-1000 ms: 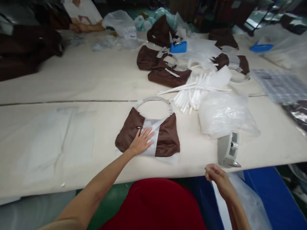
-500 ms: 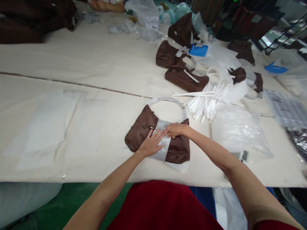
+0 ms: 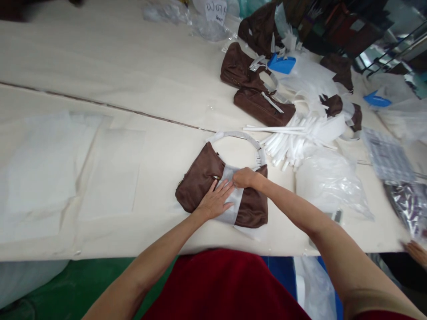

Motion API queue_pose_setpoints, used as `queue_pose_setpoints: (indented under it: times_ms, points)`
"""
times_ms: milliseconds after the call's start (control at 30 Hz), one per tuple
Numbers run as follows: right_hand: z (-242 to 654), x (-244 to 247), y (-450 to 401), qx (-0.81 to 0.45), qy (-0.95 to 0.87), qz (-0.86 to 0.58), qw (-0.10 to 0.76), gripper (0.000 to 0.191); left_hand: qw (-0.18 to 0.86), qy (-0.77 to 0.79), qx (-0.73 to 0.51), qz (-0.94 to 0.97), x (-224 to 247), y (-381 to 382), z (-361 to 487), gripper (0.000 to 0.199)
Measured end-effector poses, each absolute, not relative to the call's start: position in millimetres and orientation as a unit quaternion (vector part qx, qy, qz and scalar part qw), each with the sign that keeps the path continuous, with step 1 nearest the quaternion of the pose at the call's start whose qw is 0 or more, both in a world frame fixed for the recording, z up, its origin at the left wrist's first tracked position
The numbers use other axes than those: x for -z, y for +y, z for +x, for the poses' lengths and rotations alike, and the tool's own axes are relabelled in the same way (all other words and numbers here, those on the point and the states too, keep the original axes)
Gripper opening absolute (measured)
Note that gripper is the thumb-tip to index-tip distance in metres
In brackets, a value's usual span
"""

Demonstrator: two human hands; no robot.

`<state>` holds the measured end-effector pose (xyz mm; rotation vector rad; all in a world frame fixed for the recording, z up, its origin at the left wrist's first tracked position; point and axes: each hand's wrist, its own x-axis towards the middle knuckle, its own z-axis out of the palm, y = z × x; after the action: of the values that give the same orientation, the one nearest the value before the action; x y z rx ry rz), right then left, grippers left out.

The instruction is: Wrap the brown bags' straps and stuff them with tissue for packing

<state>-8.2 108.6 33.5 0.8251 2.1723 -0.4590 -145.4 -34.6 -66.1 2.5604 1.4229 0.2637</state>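
Note:
A brown handbag (image 3: pixel 200 180) lies on the cream-covered table in front of me. Its strap (image 3: pixel 238 134) is wrapped in white and arches away from me. Around the bag's middle runs a pale wrapping sheet (image 3: pixel 230 215). My left hand (image 3: pixel 215 202) rests flat on this sheet and the bag, fingers spread. Just beside its fingertips, my right hand (image 3: pixel 246 178) is closed against the sheet's upper part. Whatever its fingers pinch is hidden beneath the hand.
Thin white sheets (image 3: pixel 40 169) lie at left. Several white tubes (image 3: pixel 290 142), a clear plastic bag (image 3: pixel 333 182) and more brown handbags (image 3: pixel 263 106) are to the right and behind. Another person's hand (image 3: pixel 415 252) shows at the right edge. Blue pieces (image 3: pixel 282 64) lie among the handbags.
The view has shifted slightly. Both hands stay on the handbag in nearly the same pose, the right still closed. Another person's hand has come into view at the right edge.

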Motion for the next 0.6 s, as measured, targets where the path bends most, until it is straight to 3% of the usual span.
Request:
queue_pose_setpoints:
  times_ms: [100, 200, 300, 433, 600]
  points:
    - [10, -37, 111, 0.142, 0.851, 0.382, 0.331, 0.039, 0.103, 0.481, -0.091, 0.866, 66, -34, -145, 0.068]
    - [38, -36, 83, 0.065, 0.862, 0.476, 0.163, 0.045, 0.103, 0.482, -0.095, 0.865, 66, -34, -145, 0.068]
    - [60, -16, 27, 0.027, 0.894, 0.446, 0.024, 0.048, 0.101, 0.481, -0.1, 0.865, 65, -35, -145, 0.067]
    - [69, 26, -31, 0.049, 0.925, 0.377, 0.013, 0.064, 0.095, 0.481, -0.099, 0.866, 65, -32, -147, 0.068]
    - [67, 49, -31, 0.092, 0.916, 0.39, -0.007, 0.072, 0.071, 0.481, -0.077, 0.87, 57, -31, -147, 0.061]
